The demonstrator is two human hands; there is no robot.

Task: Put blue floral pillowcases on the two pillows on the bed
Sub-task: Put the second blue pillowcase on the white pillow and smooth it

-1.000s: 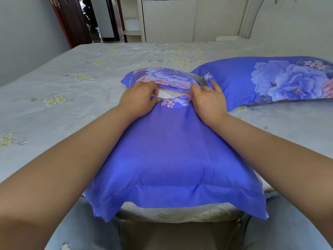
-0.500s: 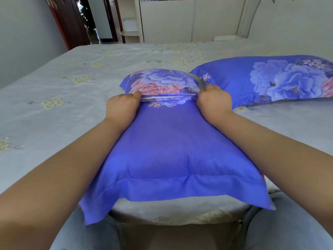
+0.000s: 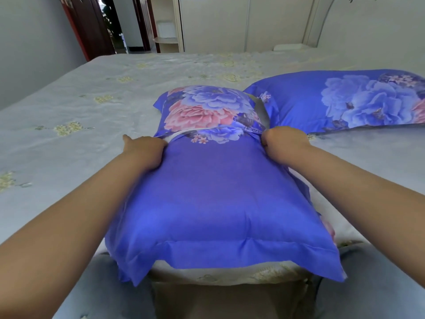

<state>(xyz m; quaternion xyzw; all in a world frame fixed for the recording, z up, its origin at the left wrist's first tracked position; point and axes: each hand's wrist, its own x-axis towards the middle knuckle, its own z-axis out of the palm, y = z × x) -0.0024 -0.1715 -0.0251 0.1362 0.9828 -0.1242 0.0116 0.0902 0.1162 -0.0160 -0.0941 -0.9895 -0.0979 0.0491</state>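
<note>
Near pillow (image 3: 213,192) lying on bed (image 3: 80,116) at front edge, sitting inside blue floral pillowcase (image 3: 207,111); white strip showing at opening seam. Second cased pillow (image 3: 345,100) lying just beyond, right. Left hand (image 3: 143,149) gripping case's left side, right hand (image 3: 279,141) pinching right side. Versus half second ago: hands sitting wider apart, left thumb now sticking out.

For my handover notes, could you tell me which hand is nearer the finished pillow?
Right. The right hand grips the near pillowcase beside the finished pillow; the left hand is across it.
</note>
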